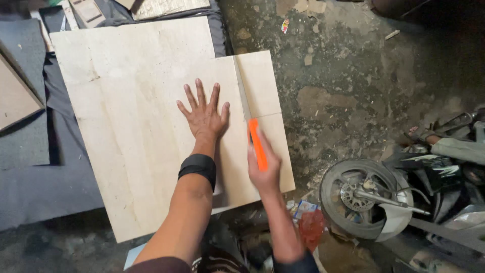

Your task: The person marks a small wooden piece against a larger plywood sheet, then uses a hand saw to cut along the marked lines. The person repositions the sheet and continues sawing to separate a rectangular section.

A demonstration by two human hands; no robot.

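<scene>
Left hand point(204, 115) lies flat and open, all five fingers spread, pressed on the large pale board point(136, 126), one sheet that fills the middle of the view. Right hand point(263, 164) is closed around one orange-handled knife point(258, 144), gripping the handle at the board's right side. One long metal ruler point(243, 91) lies on the board just above the knife, running up toward the board's far edge; a thin line crosses the board's right strip beside the knife's tip. One black band point(198, 169) wraps the left forearm, over the board's near half. Left of the board, one grey cloth point(35, 177) covers the ground, with one smaller brown panel point(15, 96) resting on it. Right of the board lies a rough, stained concrete floor point(353, 76). Beyond the board's lower right corner stands one motorcycle wheel point(361, 199) with its disc brake, and one red scrap point(310, 225) sits between wheel and board.
</scene>
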